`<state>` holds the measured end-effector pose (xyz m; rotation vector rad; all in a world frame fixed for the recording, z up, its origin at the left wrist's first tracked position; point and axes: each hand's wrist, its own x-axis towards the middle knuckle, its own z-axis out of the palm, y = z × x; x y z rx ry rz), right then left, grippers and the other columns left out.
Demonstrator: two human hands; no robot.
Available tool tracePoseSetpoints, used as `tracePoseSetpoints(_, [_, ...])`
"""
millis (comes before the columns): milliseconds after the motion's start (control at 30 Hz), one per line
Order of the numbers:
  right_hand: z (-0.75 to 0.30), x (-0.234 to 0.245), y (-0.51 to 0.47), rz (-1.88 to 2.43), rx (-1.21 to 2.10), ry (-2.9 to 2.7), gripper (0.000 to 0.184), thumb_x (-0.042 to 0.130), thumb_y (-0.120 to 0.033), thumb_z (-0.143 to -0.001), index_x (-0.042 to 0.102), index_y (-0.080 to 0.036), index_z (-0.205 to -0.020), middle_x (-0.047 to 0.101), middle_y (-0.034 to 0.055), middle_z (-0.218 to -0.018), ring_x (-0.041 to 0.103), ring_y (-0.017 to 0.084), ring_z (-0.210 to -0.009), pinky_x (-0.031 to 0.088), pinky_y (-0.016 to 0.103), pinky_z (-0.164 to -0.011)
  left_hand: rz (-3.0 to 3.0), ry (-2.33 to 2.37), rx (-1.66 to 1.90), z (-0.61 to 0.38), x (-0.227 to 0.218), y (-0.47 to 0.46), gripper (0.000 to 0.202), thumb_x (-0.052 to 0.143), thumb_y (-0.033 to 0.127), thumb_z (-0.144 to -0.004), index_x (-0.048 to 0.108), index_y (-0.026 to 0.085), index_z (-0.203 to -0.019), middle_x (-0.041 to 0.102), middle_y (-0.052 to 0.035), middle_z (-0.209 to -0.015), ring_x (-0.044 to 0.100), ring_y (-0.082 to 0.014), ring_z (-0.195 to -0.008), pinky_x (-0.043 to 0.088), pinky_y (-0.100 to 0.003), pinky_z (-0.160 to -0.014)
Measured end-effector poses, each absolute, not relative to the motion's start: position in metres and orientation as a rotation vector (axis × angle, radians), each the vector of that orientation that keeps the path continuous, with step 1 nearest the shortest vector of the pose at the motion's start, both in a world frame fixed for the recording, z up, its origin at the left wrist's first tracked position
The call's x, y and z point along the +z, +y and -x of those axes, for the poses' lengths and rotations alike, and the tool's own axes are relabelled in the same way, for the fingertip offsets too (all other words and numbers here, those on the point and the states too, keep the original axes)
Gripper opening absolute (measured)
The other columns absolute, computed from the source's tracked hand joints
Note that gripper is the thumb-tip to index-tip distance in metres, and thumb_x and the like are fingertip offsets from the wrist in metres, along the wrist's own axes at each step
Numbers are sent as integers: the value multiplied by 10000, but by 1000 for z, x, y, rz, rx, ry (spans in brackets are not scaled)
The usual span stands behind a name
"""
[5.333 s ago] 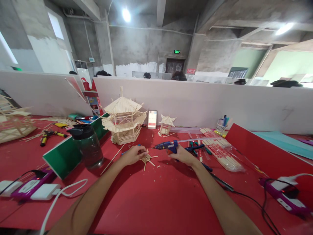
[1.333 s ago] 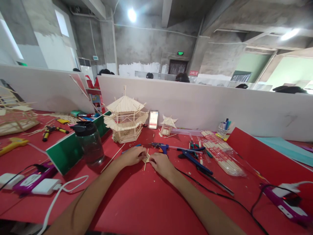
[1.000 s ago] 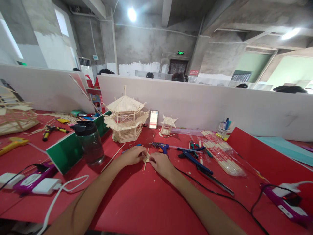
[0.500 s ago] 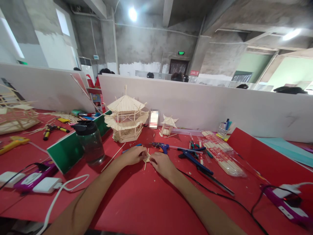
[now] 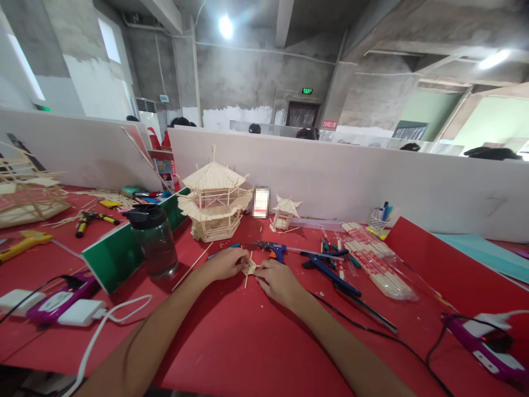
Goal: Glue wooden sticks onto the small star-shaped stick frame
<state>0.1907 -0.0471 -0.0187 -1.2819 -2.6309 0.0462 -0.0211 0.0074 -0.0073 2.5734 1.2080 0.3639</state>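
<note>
A small flat frame of thin wooden sticks (image 5: 250, 269) lies on the red tabletop between my hands, with stick ends poking out above and below it. My left hand (image 5: 230, 263) has its bent fingers closed on the left side of this frame. From the right, my right hand (image 5: 278, 280) pinches the frame's edge between thumb and fingertips. Fingers cover part of the joints. Just behind the hands lies a blue glue gun (image 5: 278, 251) with an orange trigger. Beyond it stand a large two-tiered stick pavilion (image 5: 215, 201) and a smaller one (image 5: 286, 212).
A dark water bottle (image 5: 154, 242) stands at left by a green divider (image 5: 113, 259). On the right lie a long blue-handled cutting tool (image 5: 334, 275) and bagged wooden sticks (image 5: 378, 264). Power strips (image 5: 61, 300) with cables sit at both sides. A white partition (image 5: 351, 176) runs behind.
My right hand's fingers have spread slightly and shifted a little at the frame's right edge. My left hand stays in place. The whole view has moved marginally.
</note>
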Motion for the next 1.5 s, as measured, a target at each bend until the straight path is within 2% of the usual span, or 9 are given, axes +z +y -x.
tracePoseSetpoints(300, [-195, -27, -45, 1148, 75, -2649, 283, 469, -211, -973, 675, -229, -1166, 644, 71, -1036, 558, 189, -974, 418, 270, -840, -2546, 1222, 380, 21, -9, 9, 102, 567, 252, -861, 656, 207, -884, 674, -15, -844, 612, -169, -777, 372, -237, -655])
tracePoseSetpoints(767, [-195, -24, -45, 1123, 96, -2640, 261, 489, -166, -954, 693, -205, -1112, 641, 71, -983, 565, 180, -938, 414, 262, -812, -2529, 1242, 372, 20, -5, 6, 74, 578, 226, -850, 649, 205, -858, 674, -13, -829, 609, -164, -762, 361, -231, -644])
tracePoseSetpoints(1167, [-192, -21, -47, 1138, 65, -2644, 304, 453, -191, -968, 661, -219, -1189, 623, 73, -1005, 551, 181, -959, 397, 275, -844, -2609, 1172, 351, 21, -1, 4, 145, 485, 203, -880, 629, 195, -876, 677, -42, -874, 612, -181, -805, 390, -243, -683])
tracePoseSetpoints(1500, [-194, -16, -48, 1156, 88, -2535, 228, 462, -219, -970, 667, -199, -1068, 640, 63, -990, 570, 175, -943, 392, 262, -812, -2601, 1144, 351, 22, 2, 4, 142, 480, 166, -860, 620, 192, -870, 671, -37, -869, 604, -170, -794, 394, -236, -680])
